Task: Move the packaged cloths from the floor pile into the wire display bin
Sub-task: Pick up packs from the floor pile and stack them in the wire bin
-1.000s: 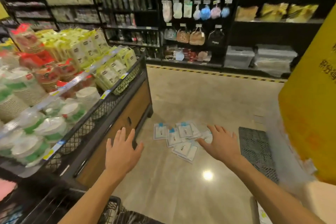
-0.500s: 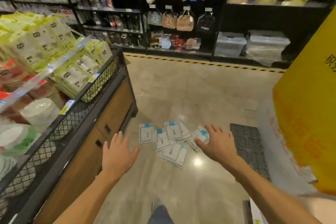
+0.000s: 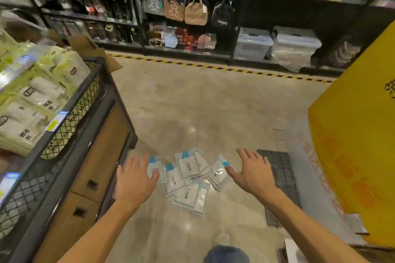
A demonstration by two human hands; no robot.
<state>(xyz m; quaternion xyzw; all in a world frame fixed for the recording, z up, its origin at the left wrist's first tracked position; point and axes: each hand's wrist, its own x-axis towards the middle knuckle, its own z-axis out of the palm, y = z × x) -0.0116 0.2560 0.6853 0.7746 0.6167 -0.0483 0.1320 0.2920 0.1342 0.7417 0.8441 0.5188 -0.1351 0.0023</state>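
Clear-wrapped cloths [image 3: 188,175], all still piled on the floor [image 3: 192,113] beside the wire bin [image 3: 70,117]: left hand [image 3: 133,179] and right hand [image 3: 253,173], both empty with fingers spread, now lower and flanking the pile, so pickup looks imminent.

Bare forearms, blue trouser knee [image 3: 227,254]

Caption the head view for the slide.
Both open hands, left and right, reach toward packaged cloths piled on the floor beside a wire bin.
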